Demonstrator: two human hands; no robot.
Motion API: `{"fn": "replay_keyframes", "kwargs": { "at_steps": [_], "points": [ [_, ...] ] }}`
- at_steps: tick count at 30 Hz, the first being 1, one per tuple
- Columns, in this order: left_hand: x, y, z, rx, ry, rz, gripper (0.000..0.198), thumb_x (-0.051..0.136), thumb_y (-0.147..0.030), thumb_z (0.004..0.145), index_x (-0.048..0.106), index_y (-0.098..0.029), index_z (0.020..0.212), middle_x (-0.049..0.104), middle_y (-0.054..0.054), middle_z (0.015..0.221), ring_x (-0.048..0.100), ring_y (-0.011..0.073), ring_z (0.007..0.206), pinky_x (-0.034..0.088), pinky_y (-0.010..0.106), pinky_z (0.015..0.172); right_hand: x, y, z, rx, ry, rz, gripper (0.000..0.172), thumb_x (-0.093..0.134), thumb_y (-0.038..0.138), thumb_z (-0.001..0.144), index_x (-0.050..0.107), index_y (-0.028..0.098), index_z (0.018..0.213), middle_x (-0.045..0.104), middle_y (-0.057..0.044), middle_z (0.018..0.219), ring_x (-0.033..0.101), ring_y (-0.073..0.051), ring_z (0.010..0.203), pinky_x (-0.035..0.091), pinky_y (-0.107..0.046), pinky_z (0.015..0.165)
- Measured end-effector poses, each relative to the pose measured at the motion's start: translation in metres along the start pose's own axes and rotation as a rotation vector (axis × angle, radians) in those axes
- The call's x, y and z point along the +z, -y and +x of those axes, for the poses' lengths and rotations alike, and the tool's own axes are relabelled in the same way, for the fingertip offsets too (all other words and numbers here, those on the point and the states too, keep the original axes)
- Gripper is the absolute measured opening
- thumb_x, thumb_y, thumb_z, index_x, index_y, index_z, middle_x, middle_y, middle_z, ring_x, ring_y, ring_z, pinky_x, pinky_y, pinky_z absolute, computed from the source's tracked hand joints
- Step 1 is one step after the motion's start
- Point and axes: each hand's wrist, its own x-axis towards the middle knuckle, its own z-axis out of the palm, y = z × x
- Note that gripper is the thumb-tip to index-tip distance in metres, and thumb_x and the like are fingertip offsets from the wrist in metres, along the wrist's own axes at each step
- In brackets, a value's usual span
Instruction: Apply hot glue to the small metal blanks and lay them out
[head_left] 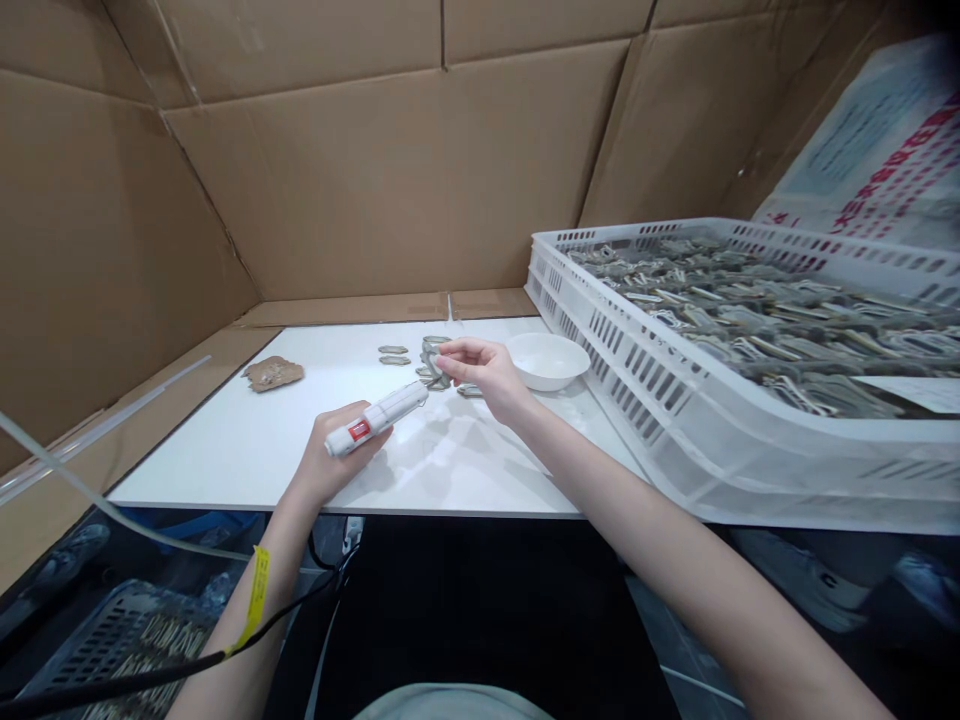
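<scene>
My left hand is wrapped around a white pen-shaped power tool with a red label. The tool points up and to the right, and its thin dark tip is close to the fingers of my other hand. Between thumb and fingertips, my right hand pinches a small grey-green elongated part. Whether the tip touches that part I cannot tell. Several similar parts lie under and around the fingers, with two more parts to their left. Another part is partly covered by my right hand.
Beside my right hand stands a white bowl. A large white slotted crate full of similar parts occupies the right side. A brown scrap lies on the left of the white tabletop. A black cable crosses my left forearm. Cardboard walls surround the table.
</scene>
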Motion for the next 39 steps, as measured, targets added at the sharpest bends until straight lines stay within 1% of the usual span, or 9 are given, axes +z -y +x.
{"fn": "replay_keyframes", "kwargs": {
  "at_steps": [7,10,15,25,39],
  "points": [
    [0.0001,0.0014,-0.0001,0.008,-0.001,-0.002,0.029,0.062,-0.029,0.085,0.047,-0.018,0.063,0.048,-0.003,0.06,0.042,0.0096,0.054,0.035,0.021,0.049,-0.0006,-0.0002,-0.0001,-0.002,0.006,-0.004,0.034,0.085,0.04,0.057,0.072,0.018,0.079,0.066,-0.002,0.07,0.057,-0.014,0.064,0.043,-0.029,0.057],
    [0.0001,0.001,0.0,0.004,0.0,-0.01,0.028,0.063,-0.029,0.085,0.048,-0.018,0.064,0.049,-0.003,0.061,0.043,0.0097,0.054,0.035,0.021,0.049,0.0002,0.0011,-0.0006,0.002,0.003,0.008,0.035,0.085,0.04,0.056,0.072,0.018,0.079,0.066,-0.002,0.07,0.056,-0.013,0.063,0.043,-0.028,0.055],
    [0.0004,0.0018,-0.0003,0.011,-0.001,-0.012,0.029,0.063,-0.028,0.085,0.047,-0.018,0.063,0.047,-0.004,0.06,0.042,0.0093,0.054,0.035,0.021,0.05,0.0011,0.0021,-0.0007,0.009,-0.004,0.021,0.036,0.086,0.041,0.054,0.071,0.018,0.077,0.066,-0.002,0.068,0.055,-0.013,0.062,0.043,-0.028,0.055],
    [0.0006,0.0048,-0.0008,0.003,-0.004,-0.029,0.027,0.064,-0.028,0.084,0.049,-0.017,0.064,0.048,-0.004,0.061,0.042,0.009,0.054,0.035,0.021,0.05,-0.0009,0.0007,-0.0001,-0.002,0.004,-0.002,0.037,0.085,0.042,0.056,0.071,0.018,0.08,0.066,-0.002,0.07,0.056,-0.013,0.063,0.042,-0.028,0.055],
    [0.0009,0.0051,-0.0012,0.009,-0.018,-0.045,0.029,0.064,-0.027,0.084,0.047,-0.017,0.063,0.046,-0.004,0.061,0.041,0.0081,0.054,0.034,0.021,0.051,-0.0002,0.0014,-0.0005,0.008,0.004,0.033,0.035,0.086,0.039,0.056,0.071,0.017,0.079,0.066,-0.001,0.069,0.055,-0.012,0.06,0.041,-0.028,0.055]
  ]
}}
